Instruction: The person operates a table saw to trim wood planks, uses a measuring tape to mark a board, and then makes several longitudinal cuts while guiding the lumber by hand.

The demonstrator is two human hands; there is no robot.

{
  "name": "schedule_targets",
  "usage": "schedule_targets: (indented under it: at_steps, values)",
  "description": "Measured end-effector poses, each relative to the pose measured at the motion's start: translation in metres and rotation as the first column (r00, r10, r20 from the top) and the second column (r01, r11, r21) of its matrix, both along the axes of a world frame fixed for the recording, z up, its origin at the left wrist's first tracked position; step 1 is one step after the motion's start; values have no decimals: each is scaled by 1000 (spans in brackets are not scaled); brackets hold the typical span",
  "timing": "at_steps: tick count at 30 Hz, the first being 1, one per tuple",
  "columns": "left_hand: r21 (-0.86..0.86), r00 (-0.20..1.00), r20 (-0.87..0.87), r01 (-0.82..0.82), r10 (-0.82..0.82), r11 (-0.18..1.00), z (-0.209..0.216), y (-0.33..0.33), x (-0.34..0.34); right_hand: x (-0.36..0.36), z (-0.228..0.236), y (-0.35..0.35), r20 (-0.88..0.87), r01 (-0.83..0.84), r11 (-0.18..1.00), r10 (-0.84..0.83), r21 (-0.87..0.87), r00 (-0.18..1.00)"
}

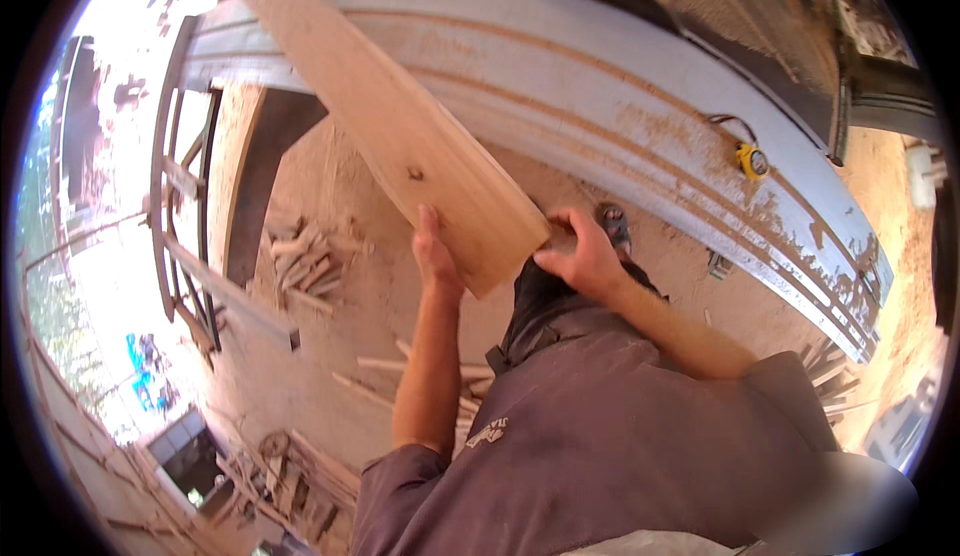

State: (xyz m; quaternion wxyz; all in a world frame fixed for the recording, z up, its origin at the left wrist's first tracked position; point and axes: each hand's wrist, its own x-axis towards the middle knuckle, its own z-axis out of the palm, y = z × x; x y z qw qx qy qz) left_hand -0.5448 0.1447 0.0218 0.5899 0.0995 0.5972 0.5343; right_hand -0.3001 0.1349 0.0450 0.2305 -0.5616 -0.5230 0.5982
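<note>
A long, pale wooden plank (pixel 400 121) with a small dark knot slants from the upper left down toward my body. Its far part passes over the edge of a grey metal machine table (pixel 600 106). My left hand (pixel 438 258) is closed on the plank's left edge close to the near end, thumb on top and fingers hidden underneath. At the right corner of that same end, my right hand (pixel 588 256) has its fingers bent round the edge.
A yellow tape measure (pixel 752 162) lies on the sawdust-streaked table. Wood offcuts (pixel 305 261) are heaped on the dusty floor at the left, with more scraps (pixel 295 481) at lower left. A metal frame (pixel 185 186) stands by the table's left end.
</note>
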Motion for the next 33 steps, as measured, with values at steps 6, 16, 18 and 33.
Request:
schedule_targets:
  at_steps: [6,16,18,33]
  values:
    - [-63,988,-152,11,-20,998,6,-20,-46,-57,-62,23,-613,-275,846,-76,-457,786]
    - [-54,871,-492,-21,-9,998,-36,-45,-51,-52,-49,-6,-586,-200,836,-168,-511,793]
    - [-68,902,-431,-58,23,996,-31,-59,-41,-46,-58,-15,-573,-219,862,-97,-457,814]
    - [68,983,36,-185,183,980,-70,-84,62,33,47,-11,184,-393,919,390,-23,902]
